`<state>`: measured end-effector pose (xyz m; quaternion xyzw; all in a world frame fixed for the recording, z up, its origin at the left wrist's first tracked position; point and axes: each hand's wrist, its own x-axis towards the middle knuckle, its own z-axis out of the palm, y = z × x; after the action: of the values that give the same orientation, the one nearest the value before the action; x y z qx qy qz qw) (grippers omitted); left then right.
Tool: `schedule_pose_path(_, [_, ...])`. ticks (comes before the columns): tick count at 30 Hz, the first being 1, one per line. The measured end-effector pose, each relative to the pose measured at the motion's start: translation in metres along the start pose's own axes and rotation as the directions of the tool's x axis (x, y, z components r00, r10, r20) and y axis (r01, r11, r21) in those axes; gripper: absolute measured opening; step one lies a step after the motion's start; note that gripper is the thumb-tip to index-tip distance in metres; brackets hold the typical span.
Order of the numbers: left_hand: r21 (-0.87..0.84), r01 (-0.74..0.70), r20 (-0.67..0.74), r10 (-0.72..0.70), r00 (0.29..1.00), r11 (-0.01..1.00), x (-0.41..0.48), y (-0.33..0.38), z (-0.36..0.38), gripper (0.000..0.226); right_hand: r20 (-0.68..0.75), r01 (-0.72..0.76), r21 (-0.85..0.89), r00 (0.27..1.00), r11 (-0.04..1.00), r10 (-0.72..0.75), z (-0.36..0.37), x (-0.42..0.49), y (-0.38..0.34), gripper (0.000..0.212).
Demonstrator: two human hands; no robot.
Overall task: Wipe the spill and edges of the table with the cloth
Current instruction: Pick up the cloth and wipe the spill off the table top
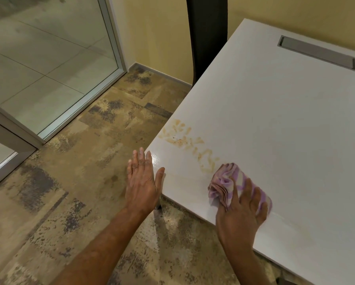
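Observation:
A white table fills the right side of the view. A smeared brown spill runs along its left edge, from the edge toward the near corner. My right hand presses a bunched purple-and-white striped cloth flat on the table top, just below the lower end of the spill. My left hand is flat with fingers together at the table's near left corner, thumb touching the edge, holding nothing.
A grey metal cable slot is set into the table's far side. A dark chair back stands against the yellow wall behind the table. Mottled brown floor lies left, with a glass partition beyond.

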<state>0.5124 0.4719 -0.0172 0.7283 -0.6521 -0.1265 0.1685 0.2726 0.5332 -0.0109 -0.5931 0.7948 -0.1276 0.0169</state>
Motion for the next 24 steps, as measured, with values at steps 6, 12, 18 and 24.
schedule_pose_path(6, [-0.01, -0.017, -0.012, 0.017, 1.0, 1.0, 0.0, -0.002, 0.002, 0.074, 0.064, -0.06, -0.009, 0.996, 0.998, 0.06, 0.012, 0.04, -0.026, 0.075])
schedule_pose_path(12, [0.009, -0.019, -0.019, 0.019, 1.0, 1.0, 0.0, -0.003, 0.005, 0.072, 0.059, -0.013, 0.003, 0.998, 1.0, 0.013, 0.022, 0.071, -0.056, 0.069])
schedule_pose_path(18, [0.03, -0.033, -0.023, 0.034, 0.999, 0.999, 0.0, -0.006, 0.007, 0.071, 0.059, 0.097, -0.018, 0.994, 0.995, -0.096, 0.026, 0.087, -0.081, 0.063])
schedule_pose_path(24, [0.031, -0.018, -0.018, 0.019, 1.0, 0.999, 0.001, -0.006, 0.006, 0.071, 0.053, 0.27, -0.028, 0.962, 0.962, -0.268, 0.031, 0.089, -0.102, 0.07])
